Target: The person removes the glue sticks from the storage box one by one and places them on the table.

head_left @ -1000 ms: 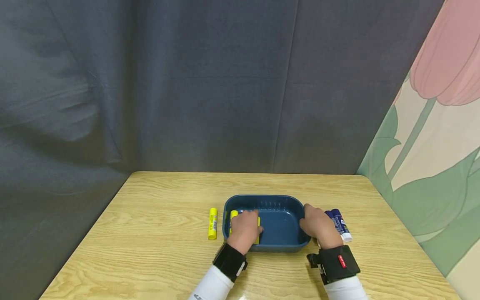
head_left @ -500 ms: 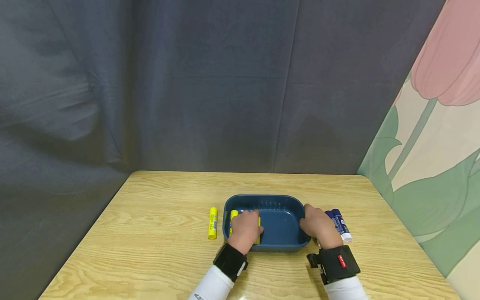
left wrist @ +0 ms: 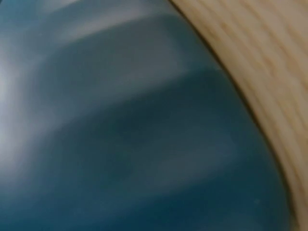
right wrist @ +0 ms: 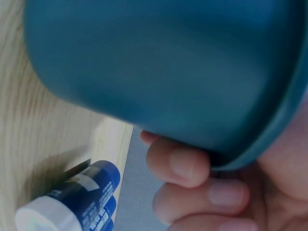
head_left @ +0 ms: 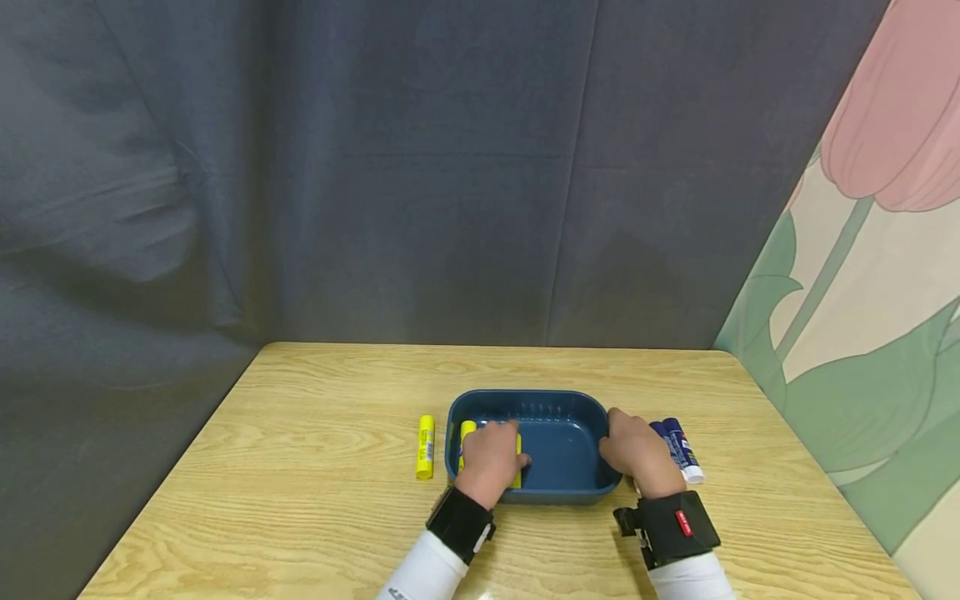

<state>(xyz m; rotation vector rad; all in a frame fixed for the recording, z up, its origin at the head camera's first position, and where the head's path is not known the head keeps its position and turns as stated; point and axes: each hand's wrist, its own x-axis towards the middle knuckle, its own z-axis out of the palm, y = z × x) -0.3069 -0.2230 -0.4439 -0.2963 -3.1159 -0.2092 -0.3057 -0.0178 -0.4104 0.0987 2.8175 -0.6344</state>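
A dark blue plastic storage box (head_left: pixel 572 454) stands on the table. My left hand (head_left: pixel 489 458) reaches inside its left part, over yellow glue sticks (head_left: pixel 467 428) that show on both sides of the hand. The left thumb points right; the other fingertips are hidden, so any hold on a stick cannot be seen. At the box's right end my right hand (head_left: pixel 637 454) grips the rim. In the right wrist view, its curled fingers (right wrist: pixel 183 163) lie against the box's outer wall (right wrist: pixel 144 62). The left wrist view shows only the box wall (left wrist: pixel 144 125), blurred.
One yellow glue stick (head_left: pixel 425 447) lies on the wooden table (head_left: pixel 322 467), left of the box. Blue glue sticks with white ends (head_left: pixel 683 450) lie close beyond the right hand. A dark curtain (head_left: pixel 420 208) hangs behind the table, and a painted wall (head_left: pixel 862 333) stands at right.
The left thumb has shifted slightly to the right, away from the yellow sticks. The right hand, the box and the glue sticks outside it have stayed in place.
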